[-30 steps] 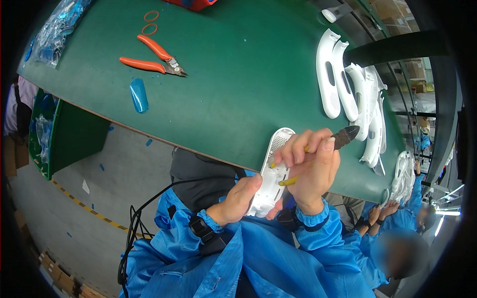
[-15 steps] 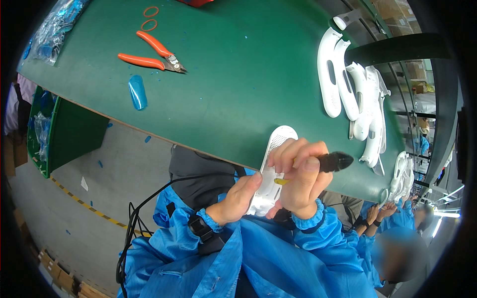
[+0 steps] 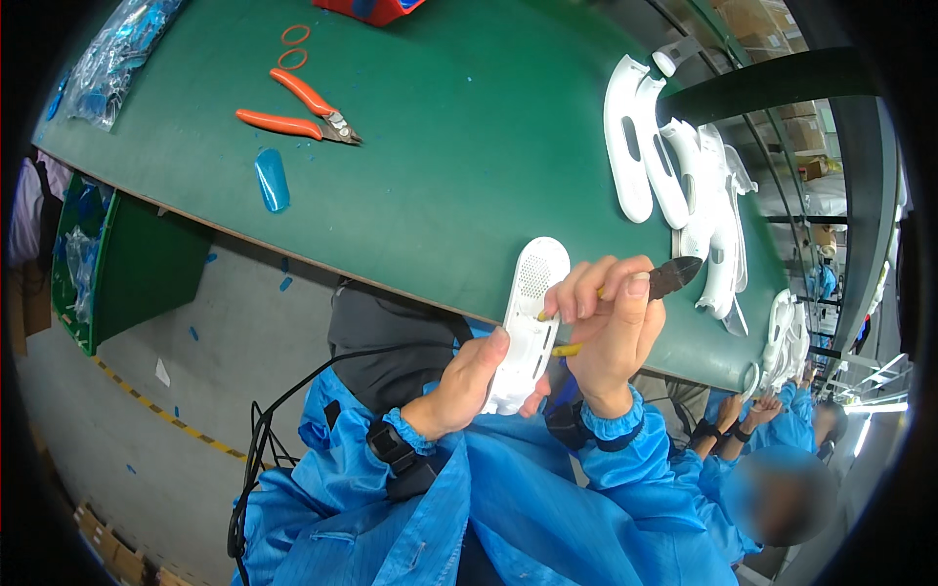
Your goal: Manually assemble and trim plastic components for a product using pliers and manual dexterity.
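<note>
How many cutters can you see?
2. One pair of cutters with orange handles lies on the green table, far from the hands. The other, with yellow handles, is in the right hand. More could be hidden outside the picture.

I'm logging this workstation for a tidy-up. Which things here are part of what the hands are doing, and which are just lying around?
In use:
- white plastic housing, held by the left hand
- yellow-handled cutters, held in the right hand

Lying about:
- orange-handled cutters on the green table
- blue plastic piece
- two orange rubber bands
- row of white housings
- bag of blue parts
</note>
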Tool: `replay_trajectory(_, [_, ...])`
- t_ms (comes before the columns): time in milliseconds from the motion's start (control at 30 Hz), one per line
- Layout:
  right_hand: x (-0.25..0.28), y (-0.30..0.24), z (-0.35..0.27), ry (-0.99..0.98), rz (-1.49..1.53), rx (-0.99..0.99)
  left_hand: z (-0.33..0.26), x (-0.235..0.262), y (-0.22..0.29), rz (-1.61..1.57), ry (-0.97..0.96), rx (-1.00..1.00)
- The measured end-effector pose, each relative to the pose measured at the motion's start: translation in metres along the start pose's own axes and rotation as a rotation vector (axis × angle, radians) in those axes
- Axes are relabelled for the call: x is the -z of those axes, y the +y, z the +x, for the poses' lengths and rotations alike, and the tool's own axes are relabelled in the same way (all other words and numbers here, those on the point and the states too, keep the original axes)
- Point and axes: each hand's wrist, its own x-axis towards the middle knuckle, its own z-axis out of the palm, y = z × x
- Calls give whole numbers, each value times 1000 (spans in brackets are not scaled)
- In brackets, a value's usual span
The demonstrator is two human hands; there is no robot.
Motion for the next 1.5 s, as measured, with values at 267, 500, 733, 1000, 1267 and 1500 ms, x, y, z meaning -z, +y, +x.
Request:
replay_trajectory(267, [-1, 0, -2, 9, 10, 5, -1, -1, -1, 0, 12, -5])
replay_trajectory(500, [-2, -2, -2, 28, 47, 11, -1, -4, 4, -19, 42, -8])
replay_trajectory(733, [-3, 0, 1, -17, 3, -24, -2, -2, 4, -1, 47, -1])
replay_trajectory(1000, [-4, 0, 1, 2, -35, -33, -1, -4, 6, 16, 36, -18])
replay_trajectory(1267, [-6, 8, -4, -37, -188, 86, -1, -4, 10, 45, 44, -23])
replay_trajectory(1500, [-6, 7, 3, -45, -439, 38, -1, -3, 12, 138, 1, -4])
